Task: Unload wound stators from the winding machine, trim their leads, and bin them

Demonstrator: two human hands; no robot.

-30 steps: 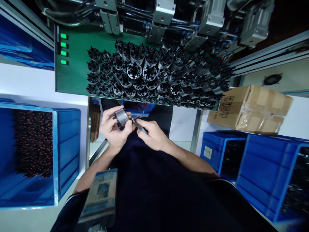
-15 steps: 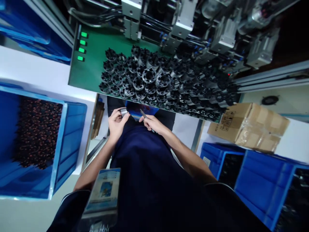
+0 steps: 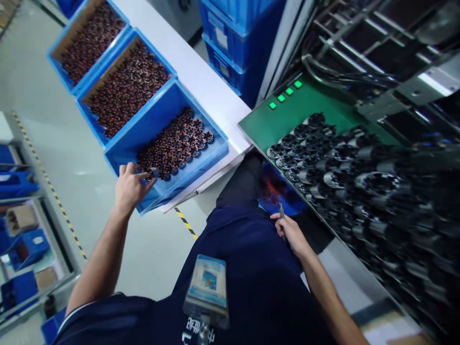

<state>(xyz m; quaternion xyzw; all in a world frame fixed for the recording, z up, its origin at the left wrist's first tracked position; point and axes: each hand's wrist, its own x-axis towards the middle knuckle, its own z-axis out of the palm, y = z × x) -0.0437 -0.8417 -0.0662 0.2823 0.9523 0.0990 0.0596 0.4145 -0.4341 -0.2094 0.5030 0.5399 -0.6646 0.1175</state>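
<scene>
My left hand [image 3: 131, 187] reaches over the near corner of a blue bin [image 3: 215, 149]. Its thumb and fingers close around a small round motor stator [image 3: 154, 172] with a silvery side, next to the stators [image 3: 176, 146] wound with copper that stand packed in that bin. Low in front of my lap, my right hand [image 3: 289, 230] grips a slim grey hand tool [image 3: 281, 211], its narrow tip pointing away from me. The tool's exact kind cannot be made out. Beneath it shows a blue container [image 3: 293, 191] with reddish bits inside.
Two more blue bins [image 3: 125, 86] of copper-wound parts sit beyond on the white table [image 3: 230, 105]. To the right, a green machine deck [image 3: 268, 122] carries stacked black-and-silver rings [image 3: 345, 153]. Stacked blue crates [image 3: 230, 43] stand behind. Yellow-black tape [image 3: 185, 223] marks the floor.
The view has swung left. My left hand has moved from in front of my lap out to the blue bin, with the stator in it. My right hand stays low, still holding the tool.
</scene>
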